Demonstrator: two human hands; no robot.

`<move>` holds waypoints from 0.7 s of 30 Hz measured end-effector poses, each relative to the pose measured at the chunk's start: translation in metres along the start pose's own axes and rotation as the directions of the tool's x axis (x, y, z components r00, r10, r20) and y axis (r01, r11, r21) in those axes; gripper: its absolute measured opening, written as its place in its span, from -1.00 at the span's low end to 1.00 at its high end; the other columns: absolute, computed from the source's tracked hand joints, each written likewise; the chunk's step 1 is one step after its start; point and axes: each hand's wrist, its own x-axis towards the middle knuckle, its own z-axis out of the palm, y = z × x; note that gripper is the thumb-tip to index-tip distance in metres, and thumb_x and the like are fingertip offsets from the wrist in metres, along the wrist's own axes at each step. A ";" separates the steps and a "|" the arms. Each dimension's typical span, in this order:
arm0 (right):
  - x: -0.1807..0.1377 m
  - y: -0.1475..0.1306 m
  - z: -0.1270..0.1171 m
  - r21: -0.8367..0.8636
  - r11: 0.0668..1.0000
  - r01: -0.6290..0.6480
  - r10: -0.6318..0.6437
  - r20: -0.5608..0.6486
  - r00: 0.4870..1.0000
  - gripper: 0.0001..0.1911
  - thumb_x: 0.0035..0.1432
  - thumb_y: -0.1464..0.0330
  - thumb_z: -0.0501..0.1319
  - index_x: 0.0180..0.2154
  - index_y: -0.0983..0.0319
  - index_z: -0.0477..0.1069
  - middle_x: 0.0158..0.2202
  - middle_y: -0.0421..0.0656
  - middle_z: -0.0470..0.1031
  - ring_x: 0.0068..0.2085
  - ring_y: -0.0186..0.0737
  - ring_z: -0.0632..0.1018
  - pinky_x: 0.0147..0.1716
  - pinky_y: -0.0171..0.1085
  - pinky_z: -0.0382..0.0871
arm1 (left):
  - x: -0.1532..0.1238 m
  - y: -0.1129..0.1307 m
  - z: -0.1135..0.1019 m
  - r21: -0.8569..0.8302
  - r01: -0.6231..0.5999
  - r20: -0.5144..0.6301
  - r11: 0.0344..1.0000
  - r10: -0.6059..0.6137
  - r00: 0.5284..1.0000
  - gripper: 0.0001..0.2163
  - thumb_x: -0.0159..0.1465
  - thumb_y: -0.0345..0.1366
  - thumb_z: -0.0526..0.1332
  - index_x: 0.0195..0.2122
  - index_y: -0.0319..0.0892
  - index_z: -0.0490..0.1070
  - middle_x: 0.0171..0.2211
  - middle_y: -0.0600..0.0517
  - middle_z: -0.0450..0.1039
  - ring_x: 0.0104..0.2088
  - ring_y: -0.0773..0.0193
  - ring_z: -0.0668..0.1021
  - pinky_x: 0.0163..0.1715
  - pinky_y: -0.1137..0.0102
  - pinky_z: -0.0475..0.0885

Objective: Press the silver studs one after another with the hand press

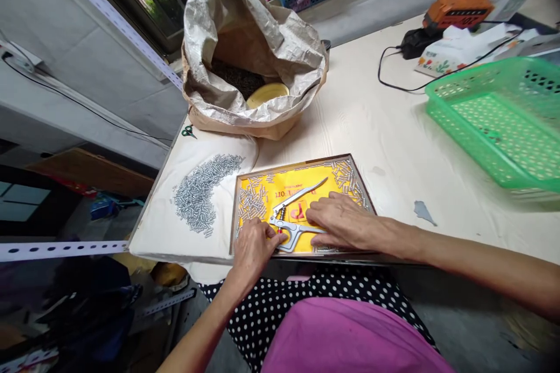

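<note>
A shallow tray (234,210) with a yellow lining sits at the table's near edge, holding small silver metal pieces (252,198) along its left and top right. Silver hand pliers (294,210) lie across the tray's middle. My left hand (252,247) rests at the tray's lower left, fingers curled, thumb touching the pliers' lower handle. My right hand (345,222) lies flat, fingers stretched out, on the yellow lining just right of the pliers.
A heap of silver pieces (199,193) lies on white cloth left of the tray. Behind stands an open paper sack (254,52) with dark contents and a yellow bowl. A green basket (503,116) is at the right; small scissors (189,132), a black cable and an orange device sit farther back.
</note>
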 end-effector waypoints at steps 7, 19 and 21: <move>0.013 0.000 0.020 -0.032 0.998 -0.060 0.057 -0.098 0.994 -0.83 0.33 0.45 0.02 -0.29 0.21 0.35 -0.29 -0.08 0.49 -0.30 -0.17 0.45 -0.30 -0.19 0.25 | 0.017 -0.005 -0.007 -0.201 0.037 0.251 0.979 0.015 0.968 -0.68 0.16 -0.26 0.28 -0.72 -0.19 0.34 -0.71 0.15 0.22 -0.59 0.36 0.31 -0.50 0.42 0.10; 0.007 0.016 0.025 0.006 1.000 -0.026 0.027 -0.203 0.979 -0.72 0.42 0.32 -0.02 -0.35 0.16 0.35 -0.38 -0.13 0.46 -0.34 -0.14 0.46 -0.34 -0.17 0.31 | 0.029 -0.048 -0.039 0.051 -0.127 -0.210 0.991 0.135 0.968 -0.80 0.39 -0.27 0.15 -0.13 -0.14 0.57 -0.19 -0.03 0.49 -0.19 0.21 0.54 -0.19 0.38 0.38; 0.007 0.017 0.032 0.015 0.999 -0.030 0.032 -0.216 0.976 -0.71 0.43 0.29 -0.02 -0.34 0.15 0.35 -0.38 -0.13 0.46 -0.34 -0.14 0.47 -0.33 -0.17 0.32 | 0.047 -0.065 -0.048 0.114 -0.076 -0.317 0.991 0.109 0.942 -0.78 0.41 -0.28 0.11 -0.11 -0.15 0.55 -0.18 -0.05 0.47 -0.13 0.18 0.52 -0.16 0.36 0.37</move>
